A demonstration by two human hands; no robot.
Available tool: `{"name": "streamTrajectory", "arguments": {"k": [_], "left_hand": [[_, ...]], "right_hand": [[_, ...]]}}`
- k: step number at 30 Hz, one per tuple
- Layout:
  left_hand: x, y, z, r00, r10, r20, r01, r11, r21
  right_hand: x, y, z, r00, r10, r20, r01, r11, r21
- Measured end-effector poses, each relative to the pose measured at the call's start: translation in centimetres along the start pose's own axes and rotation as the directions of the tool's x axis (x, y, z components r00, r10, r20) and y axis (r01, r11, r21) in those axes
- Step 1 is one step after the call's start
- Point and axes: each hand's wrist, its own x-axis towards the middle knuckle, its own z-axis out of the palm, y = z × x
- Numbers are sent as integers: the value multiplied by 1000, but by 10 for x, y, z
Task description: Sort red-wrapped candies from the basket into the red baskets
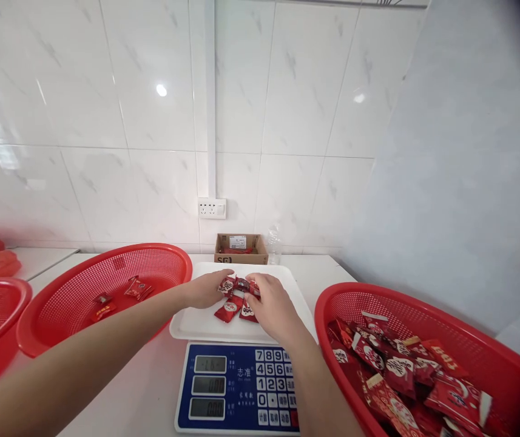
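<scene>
Several small red wrapped sweets (229, 308) with white and dark lettering lie in a cluster on the white tray (187, 331) of a weighing scale. My left hand (207, 291) comes in from the left, its thumb and fingers around a red packet at the cluster's left edge. From the other side, my right hand (272, 305) curls over packets at the right, and its fingers partly hide them. Below the tray is the scale's blue panel (241, 373) with three displays and a number keypad, which my right forearm partly covers.
A red perforated basket (346, 294) full of wrapped packets stands at the right. Another red basket (175, 255) on the left holds a few packets, with a further red basket (14, 291) beside it. A small cardboard box (241, 258) and clear plastic (274, 243) sit by the wall.
</scene>
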Motion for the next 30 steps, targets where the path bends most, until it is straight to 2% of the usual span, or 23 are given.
{"name": "streamTrajectory", "arguments": {"k": [5, 11, 23, 30], "left_hand": [[4, -7, 6, 999, 28, -17, -28, 999, 43], [8, -6, 15, 998, 3, -66, 5, 994, 109], [4, 0, 16, 992, 35, -121, -12, 983, 181], [-3, -5, 20, 989, 98, -114, -81, 987, 141]], "right_hand": [[1, 8, 4, 987, 40, 156, 2, 965, -261], [4, 13, 7, 974, 64, 216, 28, 917, -399], [4, 9, 2, 973, 38, 230, 67, 901, -430], [3, 10, 1, 980, 78, 184, 9, 903, -430]]}}
